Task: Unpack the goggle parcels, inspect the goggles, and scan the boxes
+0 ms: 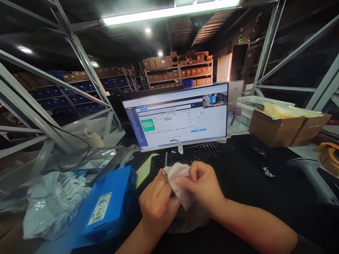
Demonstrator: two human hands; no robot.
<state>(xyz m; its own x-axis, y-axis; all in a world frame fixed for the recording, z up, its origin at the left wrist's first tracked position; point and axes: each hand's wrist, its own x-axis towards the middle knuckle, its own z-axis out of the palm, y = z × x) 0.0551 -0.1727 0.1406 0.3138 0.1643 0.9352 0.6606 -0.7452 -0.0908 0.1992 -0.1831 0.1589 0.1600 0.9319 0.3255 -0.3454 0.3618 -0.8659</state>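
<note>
Both hands meet in front of me over a black desk mat. My right hand is closed, pinching a crumpled white cloth or tissue. My left hand is closed round a thin metal tool whose tip sticks up past the cloth. The cloth is wrapped against the tool between the two hands. A black keyboard lies just beyond the hands, under a lit monitor.
A blue box with a white label lies at my left, beside crumpled clear plastic bags. Brown cartons and a white basket stand at the right. A grey stand and an orange tape dispenser sit far right. Metal rack struts surround the desk.
</note>
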